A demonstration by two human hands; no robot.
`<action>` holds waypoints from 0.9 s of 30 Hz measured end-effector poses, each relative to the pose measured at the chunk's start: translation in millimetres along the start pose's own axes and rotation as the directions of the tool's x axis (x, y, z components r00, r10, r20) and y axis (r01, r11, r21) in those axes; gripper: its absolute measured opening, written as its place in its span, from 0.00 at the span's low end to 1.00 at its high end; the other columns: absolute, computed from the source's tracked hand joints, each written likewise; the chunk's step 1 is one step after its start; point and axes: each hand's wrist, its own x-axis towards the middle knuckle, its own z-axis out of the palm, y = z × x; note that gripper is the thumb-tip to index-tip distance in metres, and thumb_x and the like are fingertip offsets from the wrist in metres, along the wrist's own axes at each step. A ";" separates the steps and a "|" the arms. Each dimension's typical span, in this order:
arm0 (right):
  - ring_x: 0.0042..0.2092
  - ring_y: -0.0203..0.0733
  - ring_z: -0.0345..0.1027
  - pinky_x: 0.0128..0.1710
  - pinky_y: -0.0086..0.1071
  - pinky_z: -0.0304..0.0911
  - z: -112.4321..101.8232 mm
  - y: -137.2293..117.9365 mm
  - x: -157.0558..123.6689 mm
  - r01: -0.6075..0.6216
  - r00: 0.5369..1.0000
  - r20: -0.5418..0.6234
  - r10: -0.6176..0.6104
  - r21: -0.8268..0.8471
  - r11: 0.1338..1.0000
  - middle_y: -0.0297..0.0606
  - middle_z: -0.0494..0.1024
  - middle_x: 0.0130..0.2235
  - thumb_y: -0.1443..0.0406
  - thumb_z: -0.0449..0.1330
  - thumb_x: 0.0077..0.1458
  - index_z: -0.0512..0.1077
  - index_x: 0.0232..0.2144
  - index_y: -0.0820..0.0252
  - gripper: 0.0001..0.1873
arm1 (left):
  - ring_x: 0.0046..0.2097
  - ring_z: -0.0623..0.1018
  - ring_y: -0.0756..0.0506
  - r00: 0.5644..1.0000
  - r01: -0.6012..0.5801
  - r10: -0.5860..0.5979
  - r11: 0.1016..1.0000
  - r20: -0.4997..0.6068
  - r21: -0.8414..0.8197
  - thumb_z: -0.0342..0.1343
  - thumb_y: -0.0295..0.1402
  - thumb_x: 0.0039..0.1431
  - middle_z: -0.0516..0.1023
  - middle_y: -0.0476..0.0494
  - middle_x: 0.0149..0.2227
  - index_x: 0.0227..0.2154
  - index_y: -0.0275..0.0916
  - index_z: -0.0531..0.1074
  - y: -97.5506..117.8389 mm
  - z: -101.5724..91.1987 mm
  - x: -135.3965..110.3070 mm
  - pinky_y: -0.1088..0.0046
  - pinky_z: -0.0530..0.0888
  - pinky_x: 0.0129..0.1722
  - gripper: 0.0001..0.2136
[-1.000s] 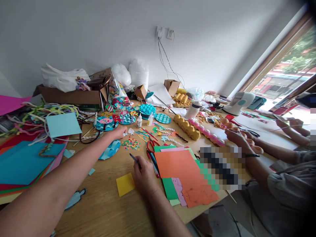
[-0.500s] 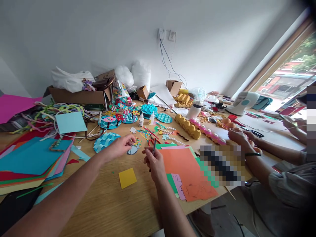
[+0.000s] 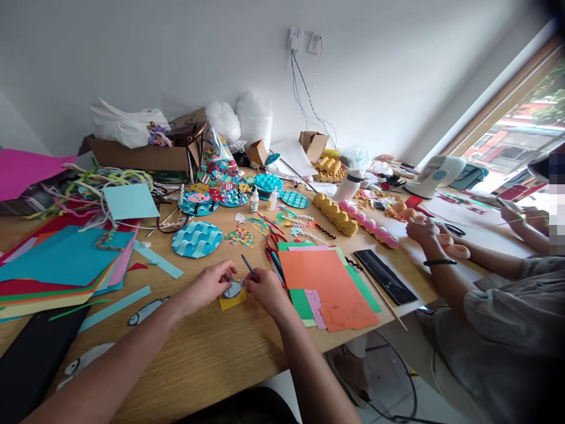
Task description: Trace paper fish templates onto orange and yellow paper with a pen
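Note:
A small grey-blue paper fish cutout (image 3: 232, 289) with a dark outline lies over a yellow paper square (image 3: 230, 302) on the table. My left hand (image 3: 214, 279) is at its left edge, the fingertips pinched on the paper. From the other side my right hand (image 3: 265, 287) grips a dark pen (image 3: 248, 265), whose upper end points up and to the left; its fingertips are at the cutout's right edge. Another outlined fish cutout (image 3: 148, 311) lies beside my left forearm, partly hidden by it.
Orange paper (image 3: 324, 277) tops a stack right of my hands. Beyond are confetti (image 3: 239, 237), red-handled scissors (image 3: 274, 240) and a woven blue disc (image 3: 196, 238). Coloured sheets (image 3: 57, 259) and a black phone-like slab (image 3: 37, 347) lie left. A co-worker's hands (image 3: 424, 231) are at the right.
The fish cutout has been carried from beside the confetti onto the yellow square. Both hands have come together there, the pen still in the right one. The view has shifted slightly.

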 end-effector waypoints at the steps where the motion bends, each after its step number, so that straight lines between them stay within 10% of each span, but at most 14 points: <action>1: 0.21 0.31 0.58 0.20 0.24 0.47 0.6 -0.4 -1.7 -0.003 1.000 0.010 0.003 -0.033 0.999 0.29 0.68 0.17 0.73 0.58 0.45 0.71 0.18 0.61 0.08 | 0.34 0.76 0.47 1.000 0.003 -0.003 1.000 0.006 0.002 0.51 0.28 0.46 0.75 0.49 0.31 0.32 0.41 0.65 -2.5 1.5 -0.7 0.73 0.73 0.33 0.08; 18: 0.28 0.42 0.69 0.23 0.30 0.44 12.3 -6.2 -11.5 -0.088 0.996 -0.032 0.082 -0.389 0.917 0.47 0.81 0.29 0.71 0.56 0.49 0.78 0.25 0.62 0.10 | 0.49 0.73 0.44 0.993 -0.116 0.107 0.938 0.044 0.326 0.43 0.23 0.53 0.78 0.46 0.45 0.39 0.44 0.75 -10.0 -5.1 -55.1 0.67 0.68 0.52 0.18; 27: 0.30 0.46 0.71 0.24 0.31 0.46 15.5 -7.7 -17.4 -0.092 0.996 -0.045 0.081 -0.463 0.881 0.50 0.80 0.30 0.71 0.55 0.50 0.77 0.25 0.63 0.10 | 0.53 0.70 0.43 0.947 -0.286 0.309 0.703 0.082 0.652 0.41 0.19 0.56 0.74 0.45 0.52 0.52 0.45 0.69 -31.6 16.3 -72.7 0.64 0.69 0.54 0.24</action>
